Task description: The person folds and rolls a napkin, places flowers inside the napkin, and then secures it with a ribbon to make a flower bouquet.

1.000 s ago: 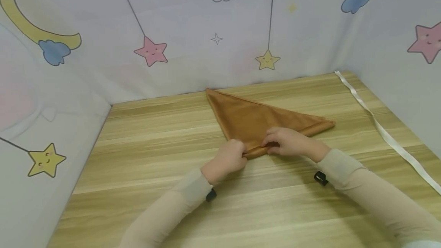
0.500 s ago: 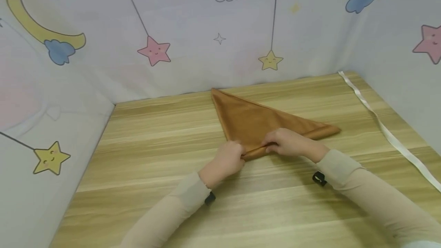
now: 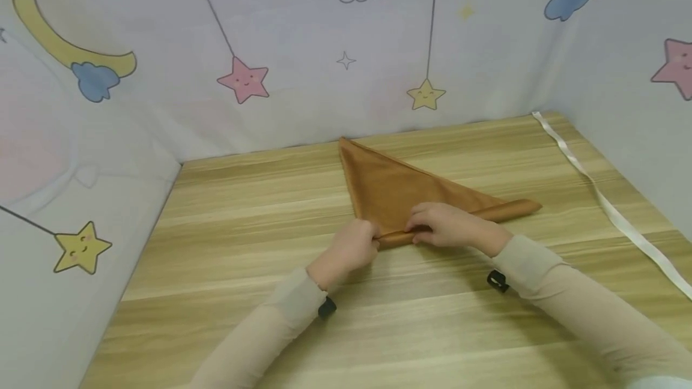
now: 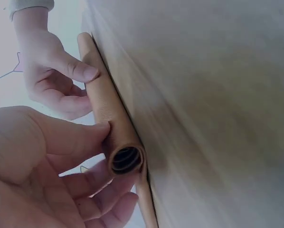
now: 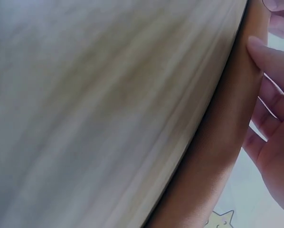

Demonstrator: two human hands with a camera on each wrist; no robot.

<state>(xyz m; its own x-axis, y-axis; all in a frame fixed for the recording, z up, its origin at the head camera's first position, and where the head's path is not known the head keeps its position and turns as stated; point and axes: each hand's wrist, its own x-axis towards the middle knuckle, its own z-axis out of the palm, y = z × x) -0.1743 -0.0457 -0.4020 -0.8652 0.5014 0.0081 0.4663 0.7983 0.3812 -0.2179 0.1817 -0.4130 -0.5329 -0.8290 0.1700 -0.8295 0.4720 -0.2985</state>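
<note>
A brown cloth (image 3: 389, 194) lies on the table as a triangle, its near edge rolled into a tube that runs out to a point at the right. At the left end of the roll (image 4: 104, 102), my left hand (image 3: 348, 248) pinches it between thumb and fingers; the spiral layers show in its open end in the left wrist view. My right hand (image 3: 446, 225) holds the same roll a short way to the right, thumb (image 5: 258, 50) on the near side and fingertips on top. Part of the roll is hidden beneath the right hand.
A white ribbon-like strip (image 3: 613, 218) runs along the right side of the wood-grain table (image 3: 254, 209). Behind the table hangs a pale curtain (image 3: 303, 35) printed with stars and moons. Each wrist carries a small black device (image 3: 497, 281) under a cuff.
The near edge of the cloth has been rolled further, and its right tip now shows as a rounder tube. The far corner has shifted slightly right. Both hands keep hold; the view has turned slightly.
</note>
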